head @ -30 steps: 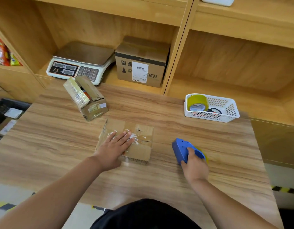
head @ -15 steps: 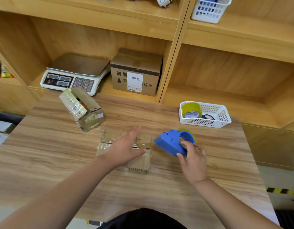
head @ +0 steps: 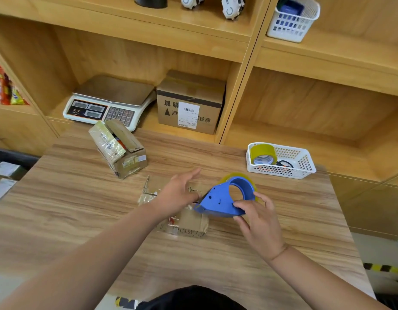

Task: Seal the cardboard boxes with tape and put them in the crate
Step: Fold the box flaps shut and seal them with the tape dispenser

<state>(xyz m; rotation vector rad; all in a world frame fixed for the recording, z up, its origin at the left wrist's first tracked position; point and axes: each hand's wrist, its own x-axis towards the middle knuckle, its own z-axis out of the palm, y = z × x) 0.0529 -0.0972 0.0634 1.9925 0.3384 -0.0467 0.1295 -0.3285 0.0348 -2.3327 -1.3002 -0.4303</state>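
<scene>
A small flat cardboard box [head: 189, 222] with old clear tape lies in the middle of the wooden table [head: 81, 220]. My left hand [head: 181, 191] hovers over its top, fingers spread, near the dispenser's front. My right hand [head: 258, 222] grips a blue tape dispenser [head: 224, 198] with a yellowish roll, held just above the box's right end. A second small box [head: 119, 151] stands tilted at the back left with its flaps open. At the far left edge a dark crate [head: 5, 173] holds packages with white labels.
A white basket [head: 305, 166] with a tape roll [head: 263, 153] and scissors sits at the table's back right. On the shelf behind are a weighing scale [head: 108, 104] and a larger labelled carton [head: 191, 101]. Another white basket [head: 293, 19] stands on the upper shelf.
My right hand picked the dispenser up from the table and brought it left to the box. My left hand lifted off the box top, and the view tilted upward.
</scene>
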